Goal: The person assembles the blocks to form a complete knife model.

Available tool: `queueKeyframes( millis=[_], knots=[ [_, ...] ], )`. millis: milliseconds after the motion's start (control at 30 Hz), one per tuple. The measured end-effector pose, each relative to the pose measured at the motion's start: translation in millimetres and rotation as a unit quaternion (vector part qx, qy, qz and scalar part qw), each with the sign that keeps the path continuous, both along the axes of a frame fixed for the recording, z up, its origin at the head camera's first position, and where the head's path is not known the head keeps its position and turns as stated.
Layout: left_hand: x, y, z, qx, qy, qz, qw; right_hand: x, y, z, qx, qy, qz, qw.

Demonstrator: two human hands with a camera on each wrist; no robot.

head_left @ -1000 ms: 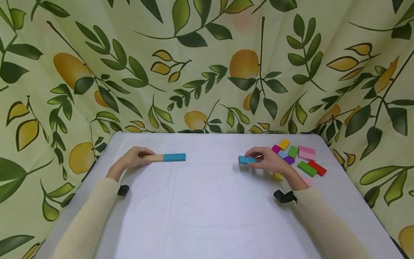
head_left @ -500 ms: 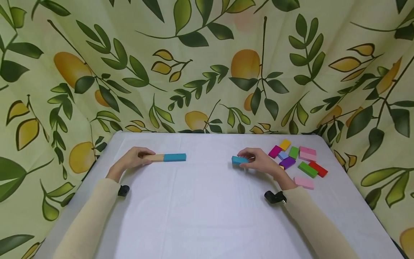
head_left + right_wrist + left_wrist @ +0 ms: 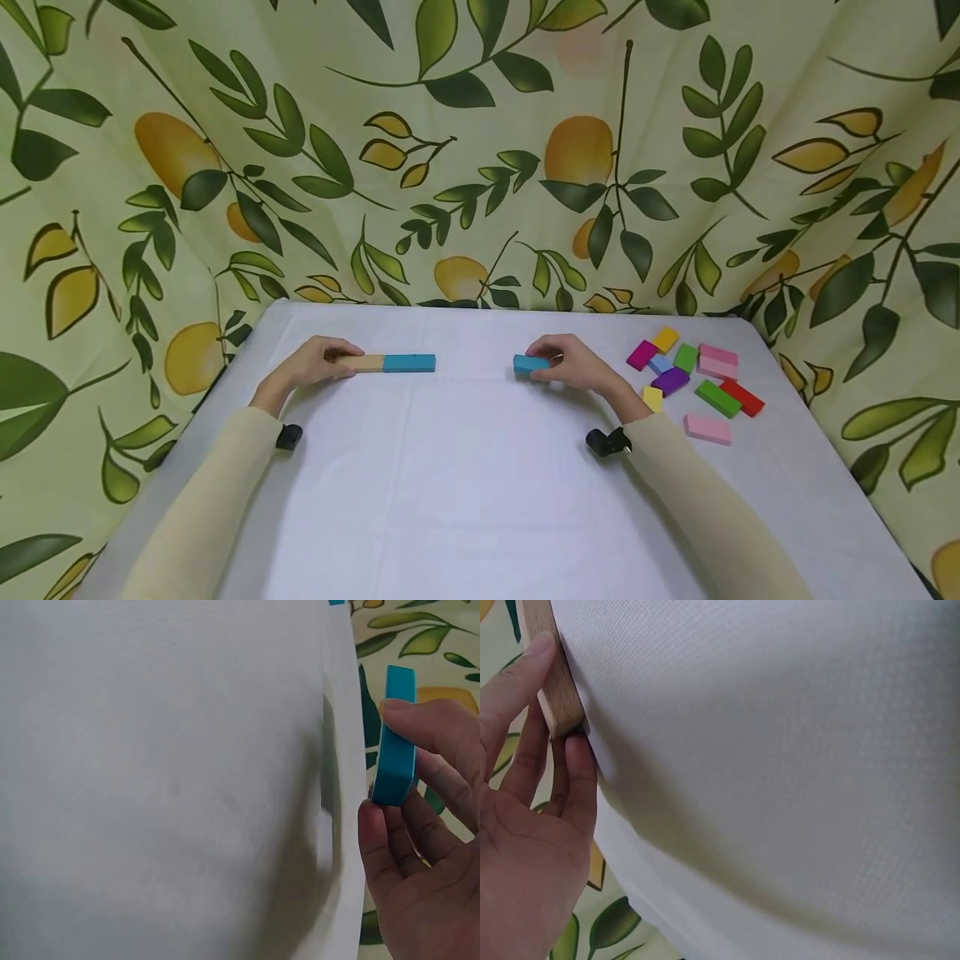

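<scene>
My left hand (image 3: 311, 365) grips a plain wooden block (image 3: 365, 363) by its left end, thumb on the near side. End to end with it, on its right, a blue block (image 3: 409, 363) lies on the white cloth. In the left wrist view the thumb and fingers hold the wooden block (image 3: 561, 697). My right hand (image 3: 573, 367) pinches a second blue block (image 3: 529, 364), off to the right and apart from the row. The right wrist view shows this blue block (image 3: 397, 750) between thumb and fingers, held above the cloth.
Several coloured blocks lie loose at the right of the white-covered table (image 3: 450, 483), among them a purple block (image 3: 670, 382), a green block (image 3: 717, 398), a red block (image 3: 744, 397) and a pink block (image 3: 707, 429). A leaf-patterned curtain (image 3: 480, 108) hangs behind.
My right hand has moved left with its blue block, closer to the row, uncovering a yellow block and a pink block. My left hand has kept its hold on the wooden block.
</scene>
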State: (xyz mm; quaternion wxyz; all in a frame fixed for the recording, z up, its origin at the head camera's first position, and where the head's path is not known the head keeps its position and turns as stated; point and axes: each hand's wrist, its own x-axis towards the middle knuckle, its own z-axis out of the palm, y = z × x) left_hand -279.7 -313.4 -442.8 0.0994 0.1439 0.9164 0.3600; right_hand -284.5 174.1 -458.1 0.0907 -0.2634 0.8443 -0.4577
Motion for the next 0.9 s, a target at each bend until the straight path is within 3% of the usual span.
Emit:
queueKeyframes(
  millis=[600,900],
  knots=[
    [-0.7,-0.9,0.3,0.003,-0.005,-0.003,1.0000,-24.7,-53,-6.2,-0.002,-0.009,0.009,0.9999],
    [-0.5,0.6,1.9,-0.002,-0.009,0.001,1.0000,-28.6,-85,-9.6,0.022,0.001,0.005,0.9997]
  ],
)
